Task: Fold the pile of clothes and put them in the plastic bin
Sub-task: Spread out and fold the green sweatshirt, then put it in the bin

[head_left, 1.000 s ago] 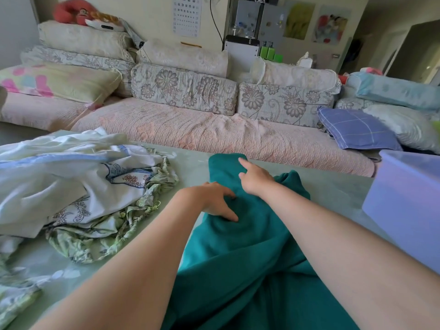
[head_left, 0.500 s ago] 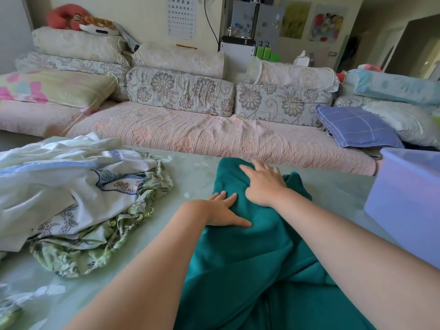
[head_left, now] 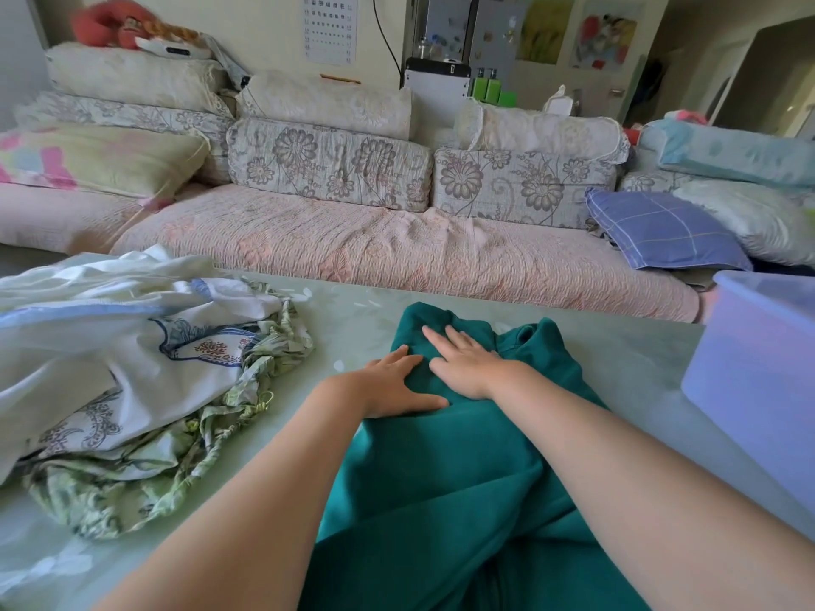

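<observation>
A teal green garment [head_left: 445, 487] lies lengthwise on the pale green table [head_left: 353, 328], running from its far end toward me. My left hand [head_left: 392, 385] lies flat with straight fingers on the garment's left edge near the far end. My right hand [head_left: 467, 363] presses flat beside it, fingers spread and pointing away. A pile of white and green patterned clothes [head_left: 132, 372] is heaped on the table's left side. The translucent lilac plastic bin [head_left: 763, 381] stands at the right edge, its inside hidden.
A long sofa [head_left: 397, 253] with a pink quilted cover and floral cushions runs behind the table. Pillows, among them a blue checked one [head_left: 661, 231], are stacked at its right end. A strip of bare table lies between the teal garment and the bin.
Both hands went from curled on the cloth to lying flat with straight fingers, and slid a little farther along the teal garment. The camera tilted slightly.
</observation>
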`<state>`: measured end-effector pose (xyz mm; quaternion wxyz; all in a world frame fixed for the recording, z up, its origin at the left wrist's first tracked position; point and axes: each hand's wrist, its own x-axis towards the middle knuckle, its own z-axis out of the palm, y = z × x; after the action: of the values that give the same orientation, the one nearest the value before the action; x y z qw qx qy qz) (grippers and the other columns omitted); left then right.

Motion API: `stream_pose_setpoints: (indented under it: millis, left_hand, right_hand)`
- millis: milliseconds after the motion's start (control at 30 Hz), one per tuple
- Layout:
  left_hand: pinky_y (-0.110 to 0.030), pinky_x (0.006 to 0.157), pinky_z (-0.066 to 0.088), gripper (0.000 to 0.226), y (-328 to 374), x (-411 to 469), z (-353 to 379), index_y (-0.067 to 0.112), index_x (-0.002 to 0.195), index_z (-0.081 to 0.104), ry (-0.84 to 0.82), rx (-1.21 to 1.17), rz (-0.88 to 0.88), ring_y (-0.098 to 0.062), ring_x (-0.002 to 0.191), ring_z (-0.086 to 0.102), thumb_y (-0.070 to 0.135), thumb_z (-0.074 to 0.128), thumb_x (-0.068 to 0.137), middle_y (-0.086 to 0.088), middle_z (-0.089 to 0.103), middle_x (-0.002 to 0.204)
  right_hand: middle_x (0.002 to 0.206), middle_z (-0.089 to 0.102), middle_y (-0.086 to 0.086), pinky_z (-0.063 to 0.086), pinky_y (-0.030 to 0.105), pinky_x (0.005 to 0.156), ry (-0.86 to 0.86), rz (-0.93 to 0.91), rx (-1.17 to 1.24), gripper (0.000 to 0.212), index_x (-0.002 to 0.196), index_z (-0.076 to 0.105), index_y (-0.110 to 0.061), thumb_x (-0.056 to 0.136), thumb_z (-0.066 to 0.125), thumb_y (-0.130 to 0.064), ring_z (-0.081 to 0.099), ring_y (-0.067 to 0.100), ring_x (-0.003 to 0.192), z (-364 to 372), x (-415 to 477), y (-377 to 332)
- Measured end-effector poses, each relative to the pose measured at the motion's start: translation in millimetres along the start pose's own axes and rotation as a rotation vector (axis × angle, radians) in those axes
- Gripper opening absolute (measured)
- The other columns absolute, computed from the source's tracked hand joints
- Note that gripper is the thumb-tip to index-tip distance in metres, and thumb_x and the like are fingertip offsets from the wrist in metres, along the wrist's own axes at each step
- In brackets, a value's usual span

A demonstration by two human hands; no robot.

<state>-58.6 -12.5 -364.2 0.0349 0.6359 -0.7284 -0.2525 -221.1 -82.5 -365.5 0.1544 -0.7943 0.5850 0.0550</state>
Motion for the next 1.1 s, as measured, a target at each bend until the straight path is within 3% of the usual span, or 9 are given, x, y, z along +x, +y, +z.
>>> stream_pose_setpoints:
  millis: [200,333,467,633,733,800,900,1000,1100]
  left_hand:
    - [-0.046,0.12,0.012,0.089,15,-13,-1,0.028,0.157,0.007,0.008,0.12,-0.047,-0.022,0.151,-0.001,0.073,0.041,0.088,0.007,-0.001,0.164]
    - [-0.043,0.118,0.019,0.081,21,-31,0,0.019,0.156,0.018,0.06,0.156,-0.06,-0.027,0.149,0.01,0.066,0.038,0.093,-0.003,0.015,0.163]
    - [-0.041,0.114,0.022,0.073,26,-66,-6,0.017,0.154,0.02,0.125,0.149,-0.078,-0.031,0.145,0.019,0.054,0.045,0.097,-0.011,0.026,0.156]
    - [-0.038,0.103,0.035,0.049,35,-122,-17,0.02,0.129,0.044,0.204,0.133,-0.03,-0.027,0.126,0.039,0.05,0.056,0.092,-0.008,0.041,0.131]
    - [-0.034,0.085,0.045,0.039,43,-155,-21,0.02,0.107,0.056,0.107,0.154,-0.026,-0.022,0.101,0.054,0.054,0.057,0.089,-0.003,0.057,0.115]
    - [-0.031,0.076,0.045,0.048,44,-173,-19,0.012,0.105,0.061,-0.018,0.154,-0.048,-0.023,0.088,0.058,0.058,0.057,0.088,-0.003,0.063,0.101]
    - [-0.031,0.077,0.045,0.066,39,-197,-7,0.014,0.114,0.062,-0.186,0.115,-0.139,-0.021,0.088,0.057,0.069,0.063,0.078,-0.001,0.062,0.102]
    - [-0.036,0.094,0.045,0.074,36,-217,-4,0.022,0.129,0.054,-0.217,0.226,-0.182,-0.021,0.106,0.056,0.071,0.065,0.074,0.001,0.057,0.122]
    - [-0.037,0.09,0.048,0.06,39,-227,-4,0.022,0.126,0.054,-0.215,0.28,-0.163,-0.021,0.103,0.058,0.059,0.065,0.081,0.001,0.058,0.119]
  right_hand:
    - [0.168,-0.001,0.006,0.006,0.048,0.124,0.048,-0.009,-0.151,0.064,0.16,0.006,-0.034,0.102,0.029,-0.052,-0.001,0.024,0.154,-13,-34,-4]
    - [0.167,0.011,-0.001,0.011,0.037,0.123,0.131,-0.139,-0.013,0.061,0.158,0.024,-0.031,0.101,0.039,-0.047,0.01,0.018,0.153,-12,-91,-13]
    - [0.167,0.008,0.001,0.006,0.039,0.124,0.041,-0.145,-0.074,0.06,0.159,0.018,-0.032,0.104,0.028,-0.053,0.002,0.017,0.154,3,-136,-4]
    - [0.165,0.017,0.004,0.015,0.042,0.122,0.222,-0.173,-0.084,0.06,0.156,0.026,-0.027,0.102,0.042,-0.045,0.013,0.021,0.152,-1,-168,-8]
    - [0.132,0.048,-0.004,0.037,0.035,0.101,0.367,-0.272,-0.017,0.029,0.123,0.056,-0.033,0.094,0.053,-0.038,0.044,0.02,0.127,-1,-197,-22]
    - [0.103,0.056,-0.011,0.044,0.031,0.082,0.358,-0.316,0.026,0.006,0.093,0.058,-0.033,0.089,0.056,-0.037,0.057,0.017,0.104,2,-220,-33]
    - [0.084,0.066,-0.012,0.047,0.028,0.072,0.249,-0.337,-0.002,0.016,0.077,0.063,-0.029,0.084,0.058,-0.043,0.061,0.012,0.084,11,-249,-44]
    - [0.092,0.071,-0.014,0.048,0.025,0.075,0.144,-0.376,-0.021,0.022,0.097,0.073,-0.034,0.082,0.06,-0.044,0.062,0.009,0.088,25,-272,-47]
    - [0.105,0.063,-0.014,0.047,0.026,0.085,-0.02,-0.433,-0.084,0.048,0.131,0.058,-0.048,0.083,0.061,-0.045,0.059,0.012,0.1,43,-291,-48]
